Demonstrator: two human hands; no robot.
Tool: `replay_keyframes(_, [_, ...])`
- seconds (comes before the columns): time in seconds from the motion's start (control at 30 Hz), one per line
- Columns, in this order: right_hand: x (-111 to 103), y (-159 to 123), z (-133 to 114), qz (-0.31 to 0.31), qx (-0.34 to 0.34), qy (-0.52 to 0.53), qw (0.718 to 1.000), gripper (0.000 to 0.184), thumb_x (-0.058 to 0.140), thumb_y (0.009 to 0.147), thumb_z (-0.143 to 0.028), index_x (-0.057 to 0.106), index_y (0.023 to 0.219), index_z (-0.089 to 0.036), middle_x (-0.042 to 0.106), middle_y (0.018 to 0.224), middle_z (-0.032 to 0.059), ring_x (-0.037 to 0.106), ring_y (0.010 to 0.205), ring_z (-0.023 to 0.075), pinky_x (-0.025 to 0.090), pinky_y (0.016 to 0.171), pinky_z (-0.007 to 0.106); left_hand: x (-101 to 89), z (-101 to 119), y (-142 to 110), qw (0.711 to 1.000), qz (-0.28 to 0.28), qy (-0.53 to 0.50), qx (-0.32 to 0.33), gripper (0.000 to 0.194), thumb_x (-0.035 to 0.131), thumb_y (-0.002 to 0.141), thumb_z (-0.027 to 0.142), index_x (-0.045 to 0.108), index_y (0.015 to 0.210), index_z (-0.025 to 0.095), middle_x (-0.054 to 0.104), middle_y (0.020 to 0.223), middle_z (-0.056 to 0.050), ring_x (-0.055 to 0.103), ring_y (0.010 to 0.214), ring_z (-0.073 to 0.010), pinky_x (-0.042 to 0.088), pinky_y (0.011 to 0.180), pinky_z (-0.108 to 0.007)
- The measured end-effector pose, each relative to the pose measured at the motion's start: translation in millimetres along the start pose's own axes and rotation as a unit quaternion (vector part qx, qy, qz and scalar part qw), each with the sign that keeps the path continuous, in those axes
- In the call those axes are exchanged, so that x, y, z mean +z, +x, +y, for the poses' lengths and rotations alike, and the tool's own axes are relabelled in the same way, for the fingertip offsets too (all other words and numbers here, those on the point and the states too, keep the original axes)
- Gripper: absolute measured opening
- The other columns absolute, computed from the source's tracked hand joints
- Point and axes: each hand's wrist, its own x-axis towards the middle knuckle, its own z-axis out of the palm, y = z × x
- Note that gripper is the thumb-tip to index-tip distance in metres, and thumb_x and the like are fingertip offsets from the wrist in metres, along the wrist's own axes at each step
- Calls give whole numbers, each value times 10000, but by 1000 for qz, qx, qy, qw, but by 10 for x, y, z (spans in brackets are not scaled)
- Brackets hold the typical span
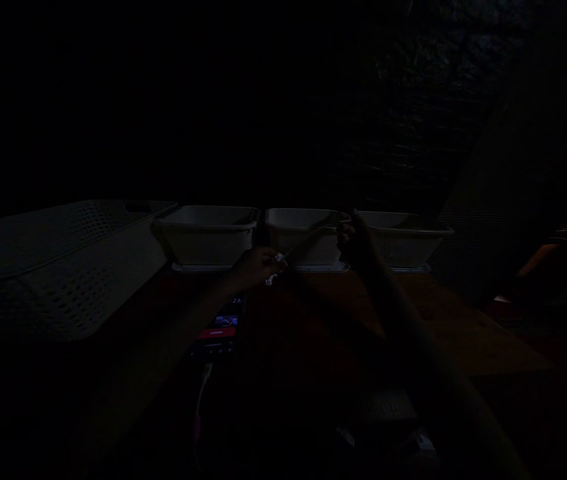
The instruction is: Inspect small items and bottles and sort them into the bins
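The scene is very dark. My left hand (256,267) is closed, pinching one end of a long thin pale strip (308,240) with a small white bit at the fingertips. My right hand (355,241) is closed on the strip's other end, higher up by the bins. The strip slants between the two hands above a wooden table (463,327). I cannot make out what the strip is.
Three pale plastic bins stand in a row at the table's far edge: left (208,233), middle (293,230), right (403,237). A large perforated basket (63,267) lies at the left. A lit phone (221,327) with a cable rests on the table near me.
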Motion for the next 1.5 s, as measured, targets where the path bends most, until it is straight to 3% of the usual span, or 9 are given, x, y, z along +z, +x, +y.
replay_keyframes(0.1, [187, -153, -11, -59, 47, 32, 997, 379, 609, 731, -491, 599, 989, -213, 556, 756, -8, 453, 523, 37, 356, 482, 166, -6, 1, 23, 999, 23, -28, -4, 352, 640, 705, 394, 609, 939, 133, 677, 923, -108, 643, 806, -211, 466, 651, -295])
replay_keyframes(0.2, [385, -328, 21, -145, 59, -16, 988, 414, 653, 708, -479, 629, 976, -165, 565, 714, 3, 442, 500, 36, 328, 456, 165, -15, 22, 36, 998, 33, -55, 0, 307, 655, 677, 371, 618, 862, 128, 672, 850, -81, 628, 761, -190, 447, 655, -286])
replay_keyframes(0.37, [612, -481, 171, -226, 44, -112, 967, 418, 652, 711, -469, 636, 949, -127, 572, 691, 3, 431, 483, 37, 296, 425, 164, -24, 70, 12, 994, -21, -102, -20, 345, 633, 687, 453, 619, 785, 122, 613, 687, -18, 559, 616, -128, 394, 590, -247])
replay_keyframes(0.57, [644, -490, 230, -218, 31, -112, 969, 393, 577, 755, -513, 610, 809, -124, 537, 633, -4, 379, 457, 37, 272, 412, 170, -3, 93, -44, 985, -83, -146, -42, 526, 543, 715, 636, 634, 800, 125, 619, 709, -31, 563, 631, -137, 404, 601, -252])
replay_keyframes(0.77, [582, -472, 164, -208, 28, -61, 976, 328, 544, 762, -423, 621, 918, -145, 534, 656, -4, 394, 491, 55, 276, 424, 166, -4, 120, -53, 997, -50, -63, -22, 573, 554, 670, 679, 647, 806, 131, 616, 690, -29, 561, 648, -162, 385, 571, -250])
replay_keyframes(0.93, [611, -515, 129, -252, 40, -79, 964, 357, 574, 753, -489, 596, 827, -140, 563, 708, 13, 429, 521, 57, 294, 442, 173, -37, 111, -45, 994, -63, -79, -43, 574, 487, 720, 686, 632, 766, 132, 614, 688, -39, 545, 629, -149, 384, 574, -249])
replay_keyframes(1.03, [632, -530, 142, -235, 43, -84, 967, 403, 603, 722, -534, 583, 796, -138, 537, 650, -7, 400, 492, 50, 283, 435, 178, -42, 106, -53, 992, -88, -63, -70, 593, 484, 712, 699, 618, 709, 122, 587, 634, -37, 510, 558, -133, 359, 532, -244])
replay_keyframes(1.37, [640, -507, 142, -189, 47, -96, 976, 450, 606, 693, -570, 595, 709, -120, 481, 534, -31, 345, 433, 34, 226, 418, 182, -17, 27, -29, 999, -41, 2, -6, 488, 629, 674, 567, 637, 920, 146, 623, 795, -39, 558, 686, -156, 384, 576, -236])
replay_keyframes(1.5, [617, -502, 148, -194, 42, -93, 976, 433, 601, 714, -546, 629, 771, -117, 520, 582, -20, 371, 445, 33, 238, 424, 177, -37, -4, -4, 999, -30, 17, 14, 479, 627, 671, 563, 633, 911, 149, 622, 793, -35, 570, 712, -166, 400, 591, -240])
